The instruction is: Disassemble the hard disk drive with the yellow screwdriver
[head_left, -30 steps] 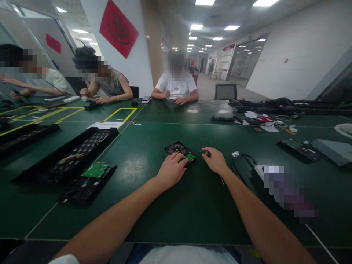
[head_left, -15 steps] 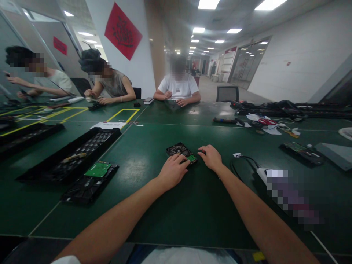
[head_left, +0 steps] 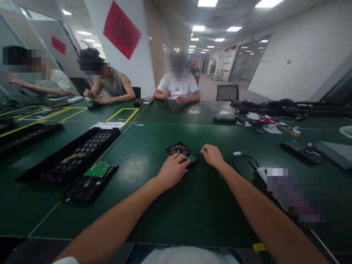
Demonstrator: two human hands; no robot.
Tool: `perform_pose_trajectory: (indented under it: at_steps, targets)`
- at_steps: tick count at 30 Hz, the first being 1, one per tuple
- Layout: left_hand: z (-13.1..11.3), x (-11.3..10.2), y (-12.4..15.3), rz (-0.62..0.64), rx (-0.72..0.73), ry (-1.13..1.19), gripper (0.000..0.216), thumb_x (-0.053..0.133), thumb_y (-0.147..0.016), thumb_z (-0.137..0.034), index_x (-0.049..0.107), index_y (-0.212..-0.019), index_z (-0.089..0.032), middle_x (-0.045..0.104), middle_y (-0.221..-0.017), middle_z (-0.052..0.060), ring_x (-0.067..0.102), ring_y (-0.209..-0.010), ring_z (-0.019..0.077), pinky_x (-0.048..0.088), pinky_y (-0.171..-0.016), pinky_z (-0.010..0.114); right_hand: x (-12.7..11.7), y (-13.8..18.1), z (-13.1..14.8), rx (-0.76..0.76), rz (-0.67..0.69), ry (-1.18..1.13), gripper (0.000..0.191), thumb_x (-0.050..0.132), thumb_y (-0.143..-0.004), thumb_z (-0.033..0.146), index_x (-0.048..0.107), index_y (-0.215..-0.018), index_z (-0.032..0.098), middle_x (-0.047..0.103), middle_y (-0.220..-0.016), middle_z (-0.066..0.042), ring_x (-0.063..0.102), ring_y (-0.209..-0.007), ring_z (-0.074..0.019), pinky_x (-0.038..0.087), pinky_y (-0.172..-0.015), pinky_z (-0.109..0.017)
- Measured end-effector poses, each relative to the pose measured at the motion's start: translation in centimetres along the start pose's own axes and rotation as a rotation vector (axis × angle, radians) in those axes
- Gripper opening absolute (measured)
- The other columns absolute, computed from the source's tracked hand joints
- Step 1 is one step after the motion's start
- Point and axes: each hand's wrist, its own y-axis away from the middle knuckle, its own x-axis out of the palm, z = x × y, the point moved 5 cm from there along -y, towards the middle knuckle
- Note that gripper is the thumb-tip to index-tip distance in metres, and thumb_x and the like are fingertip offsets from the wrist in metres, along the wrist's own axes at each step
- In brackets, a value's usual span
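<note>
A black hard drive point(head_left: 178, 150) with a small green circuit board at its near corner lies on the green table point(head_left: 154, 205). My left hand point(head_left: 172, 170) rests on its near edge, fingers spread over the board and pressing it down. My right hand point(head_left: 211, 155) sits on the table just right of the drive, fingers curled into a pinch; what it holds is hidden.
Long black trays point(head_left: 68, 156) with a green board point(head_left: 96, 169) lie at the left. A black cable point(head_left: 242, 161) and white device sit right of my hand. Tools and scissors point(head_left: 264, 120) lie far right. Three people sit across the table.
My right hand has drawn in from the table toward the drive's right corner and closed tighter. My left hand has stayed on the drive.
</note>
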Motion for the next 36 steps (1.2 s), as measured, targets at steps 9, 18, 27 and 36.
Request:
perform_pose_trajectory:
  at_steps: [9, 18, 27, 36]
  targets:
    - [0.0, 0.0, 0.0, 0.002, 0.002, -0.006, 0.039, 0.054, -0.099, -0.032, 0.061, -0.136, -0.024, 0.061, -0.134, 0.01, 0.052, -0.123, 0.0304, 0.046, -0.103, 0.047, -0.6, -1.1, -1.9, 0.027, 0.083, -0.089, 0.007, 0.072, -0.091, 0.027, 0.074, -0.094, 0.021, 0.075, -0.096, -0.005, 0.068, -0.09, -0.0202, 0.048, -0.078, -0.029]
    - [0.0, 0.2, 0.0, -0.008, 0.005, 0.019, 0.038, 0.056, -0.098, -0.03, 0.063, -0.135, -0.026, 0.061, -0.133, 0.01, 0.052, -0.124, 0.0295, 0.045, -0.105, 0.047, -0.6, -0.9, -2.7, 0.02, 0.098, -0.175, 0.012, 0.073, -0.089, 0.033, 0.074, -0.093, 0.021, 0.073, -0.089, -0.002, 0.065, -0.07, -0.0144, 0.048, -0.066, -0.026]
    - [0.9, 0.2, -0.1, 0.016, 0.041, 0.011, 0.038, 0.052, -0.098, -0.021, 0.063, -0.135, -0.025, 0.062, -0.136, 0.01, 0.055, -0.126, 0.0282, 0.047, -0.105, 0.046, -0.8, -0.4, -2.8, -0.023, 0.024, -0.153, 0.013, 0.073, -0.088, 0.034, 0.072, -0.091, 0.021, 0.073, -0.094, -0.002, 0.066, -0.087, -0.0179, 0.046, -0.078, -0.029]
    - [1.5, 0.8, -0.1, -0.012, 0.015, 0.025, 0.039, 0.049, -0.097, -0.015, 0.063, -0.133, -0.021, 0.062, -0.138, 0.011, 0.054, -0.13, 0.028, 0.047, -0.107, 0.047, -1.0, -0.6, -2.7, -0.001, 0.072, -0.166, 0.006, 0.068, -0.087, 0.02, 0.073, -0.087, 0.021, 0.074, -0.096, -0.004, 0.067, -0.088, -0.0185, 0.046, -0.076, -0.027]
